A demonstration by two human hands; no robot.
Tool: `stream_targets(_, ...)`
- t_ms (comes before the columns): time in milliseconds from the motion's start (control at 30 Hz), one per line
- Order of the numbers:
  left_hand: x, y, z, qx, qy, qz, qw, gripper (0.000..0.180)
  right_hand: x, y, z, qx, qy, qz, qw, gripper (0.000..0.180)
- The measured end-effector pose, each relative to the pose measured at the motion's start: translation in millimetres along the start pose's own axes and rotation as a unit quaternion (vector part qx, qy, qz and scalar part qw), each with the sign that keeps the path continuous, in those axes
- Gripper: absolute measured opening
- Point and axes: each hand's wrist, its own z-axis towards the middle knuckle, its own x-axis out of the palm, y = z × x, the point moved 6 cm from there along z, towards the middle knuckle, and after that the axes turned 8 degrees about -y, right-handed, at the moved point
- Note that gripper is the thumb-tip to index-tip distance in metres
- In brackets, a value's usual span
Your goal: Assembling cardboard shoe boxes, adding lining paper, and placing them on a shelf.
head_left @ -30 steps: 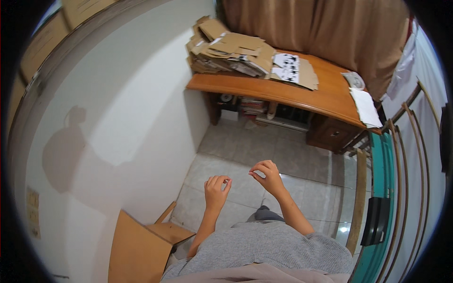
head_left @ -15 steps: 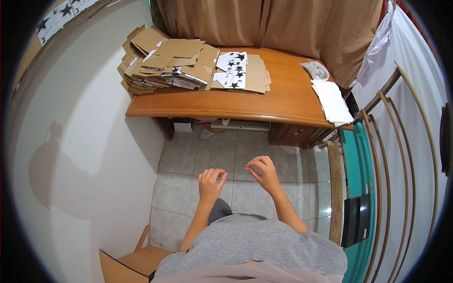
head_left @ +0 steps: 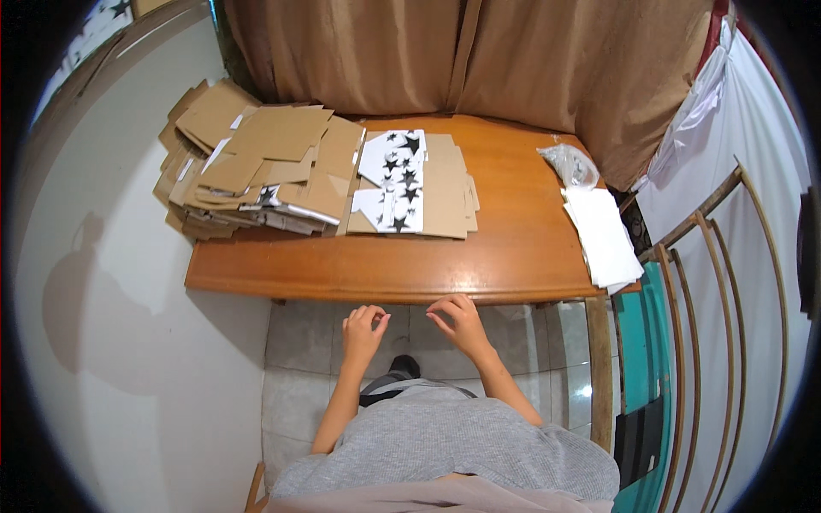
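My left hand (head_left: 363,329) hovers in front of the desk's near edge, fingers curved and a little apart from the thumb, with nothing in it. To its right, my right hand (head_left: 460,323) is held in the same loose curl, also without anything between finger and thumb. Its fingertips come close to the edge of the wooden desk (head_left: 513,261). Beyond the hands, a flat cardboard piece with a white, black-starred face (head_left: 392,184) lies on the desk. At its left a messy pile of folded brown cardboard (head_left: 274,158) leans toward the wall.
White paper sheets (head_left: 601,239) lie at the desk's right end, below a clear plastic bag (head_left: 569,164). Brown curtains (head_left: 385,60) hang behind. A wooden rack (head_left: 731,248) stands at the right, beside a teal panel (head_left: 646,342). The white wall (head_left: 137,282) borders the left.
I have come nearer to the desk, which now fills more of the view. My hands have drawn close to its front edge, still holding nothing.
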Motion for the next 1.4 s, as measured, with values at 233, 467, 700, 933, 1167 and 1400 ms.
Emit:
stream_targets(233,81,92,129,-0.054,-0.050,-0.073,0.995,0.035,35,-47,94,-0.018,0.013,-0.018,1.000,0.014)
stream_targets(467,122,155,203,-0.228,-0.054,0.132,0.963,0.063,69,-74,121,-0.011,0.043,0.015,0.999,0.013)
stream_targets(700,140,168,202,-0.244,-0.110,0.020,0.963,0.069,82,-91,161,-0.027,0.071,0.019,0.997,0.012)
stream_targets(933,147,146,201,-0.414,0.101,-0.250,0.869,0.050,84,-112,164,0.022,0.083,-0.003,0.996,0.014)
stream_targets(1167,124,84,210,-0.386,0.073,-0.521,0.758,0.041,83,-130,168,0.109,-0.024,0.013,0.994,0.046)
stream_targets(1400,114,26,215,-0.320,0.121,-0.587,0.734,0.042,89,-188,166,0.282,-0.027,0.122,0.951,0.085)
